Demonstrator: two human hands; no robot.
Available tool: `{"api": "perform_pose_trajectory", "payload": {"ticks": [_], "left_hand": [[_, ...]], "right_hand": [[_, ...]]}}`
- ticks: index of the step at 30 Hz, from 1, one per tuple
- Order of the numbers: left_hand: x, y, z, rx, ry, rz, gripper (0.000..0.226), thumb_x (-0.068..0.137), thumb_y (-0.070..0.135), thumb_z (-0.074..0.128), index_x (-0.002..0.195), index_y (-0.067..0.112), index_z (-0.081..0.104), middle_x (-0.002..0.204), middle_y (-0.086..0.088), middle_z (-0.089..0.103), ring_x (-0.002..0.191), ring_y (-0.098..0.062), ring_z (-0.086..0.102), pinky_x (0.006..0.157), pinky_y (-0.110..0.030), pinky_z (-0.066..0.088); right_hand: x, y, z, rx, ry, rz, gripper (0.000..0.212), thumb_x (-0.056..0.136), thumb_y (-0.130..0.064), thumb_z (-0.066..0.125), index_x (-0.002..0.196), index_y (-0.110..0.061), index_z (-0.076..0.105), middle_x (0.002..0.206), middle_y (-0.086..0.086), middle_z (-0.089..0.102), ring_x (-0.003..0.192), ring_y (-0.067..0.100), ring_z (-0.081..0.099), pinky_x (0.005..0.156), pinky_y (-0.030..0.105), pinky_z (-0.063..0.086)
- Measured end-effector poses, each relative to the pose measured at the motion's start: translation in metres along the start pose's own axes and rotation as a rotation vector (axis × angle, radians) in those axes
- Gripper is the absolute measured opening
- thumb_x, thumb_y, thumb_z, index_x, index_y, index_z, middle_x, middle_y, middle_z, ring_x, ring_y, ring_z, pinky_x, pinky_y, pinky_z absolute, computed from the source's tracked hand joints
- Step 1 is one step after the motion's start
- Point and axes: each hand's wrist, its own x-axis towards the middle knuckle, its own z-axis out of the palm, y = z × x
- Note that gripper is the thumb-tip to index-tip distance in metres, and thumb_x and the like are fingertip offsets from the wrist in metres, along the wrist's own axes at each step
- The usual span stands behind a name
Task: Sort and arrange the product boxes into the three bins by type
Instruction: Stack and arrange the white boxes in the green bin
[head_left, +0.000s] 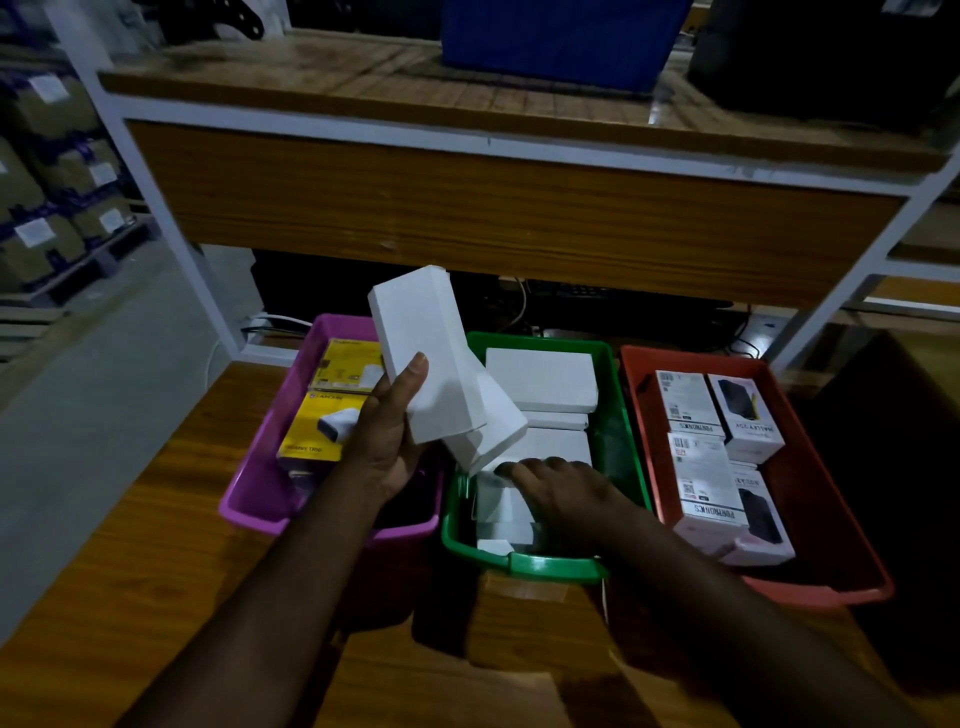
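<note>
Gripping two plain white boxes (431, 358) fanned upright above the green bin's (618, 395) left rim, the left hand (387, 441) sits just left of the right hand (558, 488), whose flat, straight fingers press the white boxes (540, 379) already inside that bin.

Your left hand (387, 436) is gripping plain white boxes (426, 358), thumb pressing across front face, fingers wrapping behind, palm facing right. Left forearm is rising from lower left, wrist lifting hand above bin level. Your right hand (558, 488) is lying palm down, fingers extending leftward, fingertips (511, 469) touching white box (545, 447) beneath. Right forearm is reaching in from lower right, wrist lying flat.
</note>
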Motion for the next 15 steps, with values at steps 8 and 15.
{"api": "perform_pose_trajectory", "payload": {"ticks": [8,15], "left_hand": [[0.0,-0.004,0.003,0.033,-0.006,-0.002,0.086,0.062,0.052,0.088,0.136,0.019,0.059,0.123,-0.01,0.071,0.1,-0.023,0.071,0.083,-0.04,0.06],[-0.002,-0.007,0.005,0.029,0.004,-0.001,0.078,0.071,0.046,0.081,0.14,0.016,0.056,0.123,-0.01,0.071,0.099,-0.023,0.072,0.077,-0.037,0.06]], "right_hand": [[0.011,-0.005,-0.002,-0.112,0.003,0.092,0.104,0.067,-0.061,0.08,0.149,-0.02,0.032,0.136,0.011,0.057,0.108,0.034,0.063,0.079,0.043,0.055],[0.016,0.0,0.009,-0.174,-0.04,0.109,0.108,0.069,-0.066,0.078,0.149,-0.02,0.021,0.135,0.016,0.057,0.106,0.038,0.063,0.084,0.05,0.055]]}}
